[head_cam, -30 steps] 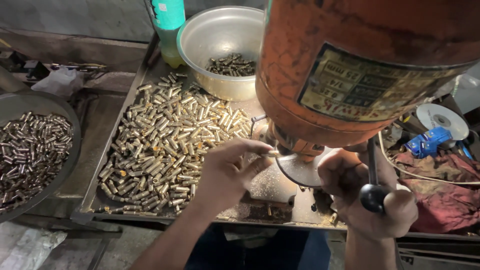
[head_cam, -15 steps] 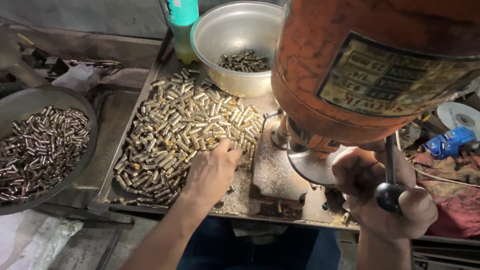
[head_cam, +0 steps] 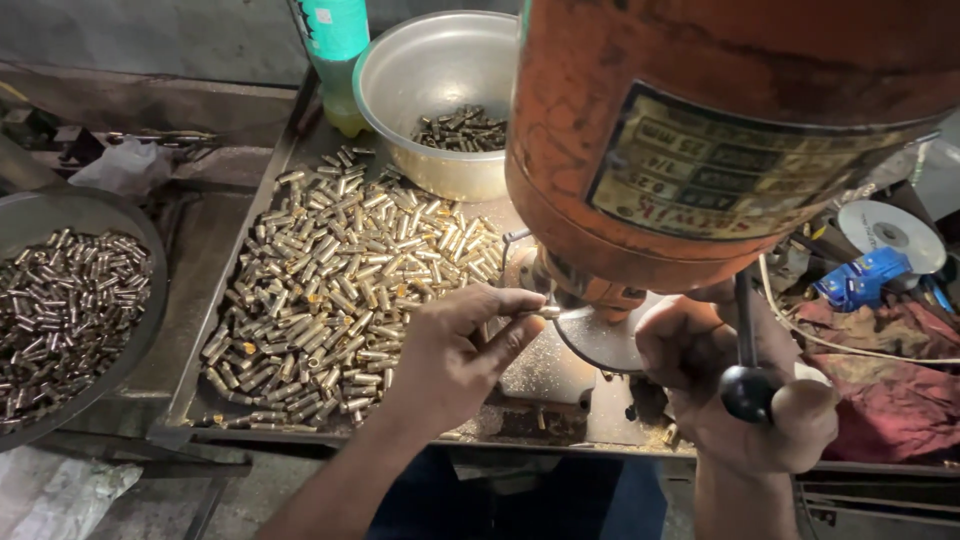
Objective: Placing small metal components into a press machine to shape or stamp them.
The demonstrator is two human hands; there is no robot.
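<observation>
My left hand [head_cam: 455, 350] pinches a small brass piece [head_cam: 546, 312] and holds it under the spindle of an orange drill press [head_cam: 700, 130], just above the round metal work table [head_cam: 600, 340]. My right hand [head_cam: 740, 390] is wrapped around the press's feed lever, whose black ball knob [head_cam: 745, 393] sticks out of my fist. A heap of short brass cylinders [head_cam: 340, 280] lies on the metal tray [head_cam: 190, 400] to the left of my left hand.
A steel bowl [head_cam: 420, 70] holding a few darker pieces stands at the tray's back. A dark pan [head_cam: 60, 310] full of pieces sits far left. A green bottle [head_cam: 335, 50] stands behind the tray. Red cloth [head_cam: 900, 390], a blue object and a disc lie at the right.
My left hand has moved from the heap back to the spindle, now holding a brass piece. The right hand stays on the lever.
</observation>
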